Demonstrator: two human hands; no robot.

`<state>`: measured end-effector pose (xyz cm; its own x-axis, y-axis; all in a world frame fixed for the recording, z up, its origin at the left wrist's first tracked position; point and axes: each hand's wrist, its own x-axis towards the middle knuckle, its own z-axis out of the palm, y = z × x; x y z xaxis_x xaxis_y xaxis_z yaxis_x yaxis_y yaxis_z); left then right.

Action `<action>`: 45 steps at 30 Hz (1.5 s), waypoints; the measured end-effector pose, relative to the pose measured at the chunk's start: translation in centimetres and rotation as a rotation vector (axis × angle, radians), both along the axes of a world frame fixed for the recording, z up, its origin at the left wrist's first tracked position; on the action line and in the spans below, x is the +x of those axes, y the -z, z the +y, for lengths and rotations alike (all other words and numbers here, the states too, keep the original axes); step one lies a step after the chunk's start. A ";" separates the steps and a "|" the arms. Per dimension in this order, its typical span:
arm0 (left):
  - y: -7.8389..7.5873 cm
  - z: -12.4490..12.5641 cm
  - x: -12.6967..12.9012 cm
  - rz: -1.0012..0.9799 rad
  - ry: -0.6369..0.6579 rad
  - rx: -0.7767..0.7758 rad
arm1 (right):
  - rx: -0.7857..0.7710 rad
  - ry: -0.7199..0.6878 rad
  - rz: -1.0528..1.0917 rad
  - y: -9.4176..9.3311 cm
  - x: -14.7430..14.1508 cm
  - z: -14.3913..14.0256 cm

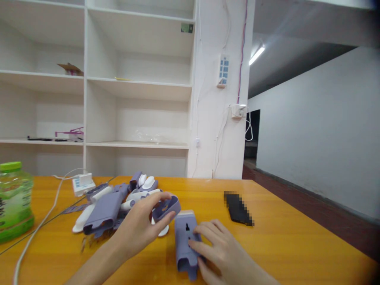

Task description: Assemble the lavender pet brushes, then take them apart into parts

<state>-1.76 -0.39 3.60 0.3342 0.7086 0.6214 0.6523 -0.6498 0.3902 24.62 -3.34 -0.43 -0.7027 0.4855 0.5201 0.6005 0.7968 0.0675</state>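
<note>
Between the thumb and fingers of my left hand [145, 223] is a small purple plastic ring-shaped part [170, 206], lifted above the table. My right hand [219, 251] rests on a long purple plastic housing [184, 241], its fingers lying over the right side. Dark slots show in the housing's upper face, and its near end is open with a tab sticking out. A white edge shows at its far end. Partly hidden behind my left hand, a white rounded piece [163, 230] lies on the table.
Left of my hands is a pile of purple and white plastic parts [103, 211] on the orange table [285, 245]. A green-lidded jar [13, 202], a white power strip [83, 184] and a white cable [40, 227] lie farther left. A black flat object [239, 209], partly pixelated, is at right.
</note>
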 end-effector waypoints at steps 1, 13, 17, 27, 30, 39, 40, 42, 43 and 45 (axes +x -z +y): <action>0.2 -0.6 -0.1 0.028 0.011 -0.019 | -0.032 0.040 0.031 0.0 0.1 0.0; 5.0 -3.5 -2.5 0.163 -0.053 -0.037 | -0.018 0.048 0.164 0.8 0.8 0.3; 5.4 -2.6 -6.5 0.237 -0.351 0.055 | 0.120 -0.095 0.207 0.8 0.2 -0.1; 6.8 -2.1 -9.4 0.311 -0.520 -0.361 | 0.333 -0.151 0.197 1.5 -0.9 0.1; 7.3 -2.8 -9.8 0.121 -0.424 -0.404 | 0.322 -0.143 0.203 1.3 -0.7 -0.1; 4.2 -5.0 -7.7 -0.642 0.131 -0.709 | 0.194 -0.174 0.124 1.0 -2.3 -0.2; 3.6 -5.2 -7.2 -0.702 0.154 -0.708 | 0.177 -0.181 0.123 0.9 -2.8 0.0; 2.7 -5.4 -6.0 -0.820 0.139 -0.725 | 0.156 -0.168 0.121 1.0 -4.1 0.5; 2.5 -5.4 -5.4 -0.873 0.129 -0.743 | 0.153 -0.146 0.115 1.3 -4.8 0.8; 2.4 -5.4 -4.1 -0.956 0.153 -0.768 | 0.164 -0.090 0.104 2.4 -6.2 1.6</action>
